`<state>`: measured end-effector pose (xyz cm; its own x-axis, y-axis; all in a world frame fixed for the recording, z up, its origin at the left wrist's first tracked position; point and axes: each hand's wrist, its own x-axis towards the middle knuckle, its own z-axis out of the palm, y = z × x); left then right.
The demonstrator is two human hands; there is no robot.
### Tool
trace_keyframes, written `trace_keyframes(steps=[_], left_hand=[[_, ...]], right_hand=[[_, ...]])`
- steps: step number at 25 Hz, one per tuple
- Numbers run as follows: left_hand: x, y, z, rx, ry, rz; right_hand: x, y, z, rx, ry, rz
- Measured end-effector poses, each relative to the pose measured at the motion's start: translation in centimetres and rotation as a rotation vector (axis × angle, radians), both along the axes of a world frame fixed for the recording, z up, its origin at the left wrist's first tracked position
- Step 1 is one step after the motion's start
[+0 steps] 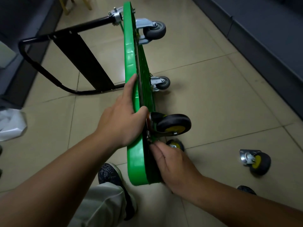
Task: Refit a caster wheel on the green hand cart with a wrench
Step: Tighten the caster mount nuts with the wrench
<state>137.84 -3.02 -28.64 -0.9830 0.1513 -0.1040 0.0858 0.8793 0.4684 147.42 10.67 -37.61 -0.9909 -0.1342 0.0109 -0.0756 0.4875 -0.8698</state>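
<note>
The green hand cart [130,59] stands on its side edge on the floor, underside facing right. My left hand [122,117] grips its upper rim, thumb hooked over the edge. A black caster with a yellow hub [174,124] sits against the underside just right of that thumb. Below it, my right hand [172,166] has its fingertips bunched at a small fastener by the caster's mounting plate; what they pinch is hidden. Another yellow-hubbed wheel [174,144] shows behind my right hand. A loose caster [255,161] lies on the floor to the right. No wrench is in view.
Two grey casters [155,29] [162,82] are fixed further along the underside. The black folded handle [54,59] lies out to the left. My shoe [111,175] is by the cart's near end. Dark cabinets [262,38] line the right; white plastic [11,125] lies at left.
</note>
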Motion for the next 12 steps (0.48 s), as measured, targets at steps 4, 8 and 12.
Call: trace_keyframes(steps=[4, 8, 12], left_hand=[[-0.4, 0.1, -0.3, -0.024, 0.016, 0.012], [-0.8, -0.2, -0.3, 0.038, -0.064, -0.001], [-0.9, -0.3, 0.1, 0.181, -0.150, -0.019]], right_hand=[[-0.1, -0.2, 5.3, -0.235, -0.536, -0.023], [-0.3, -0.4, 8.8, -0.491, -0.813, -0.051], [1.7, 0.2, 7.5, -0.348, -0.609, -0.101]])
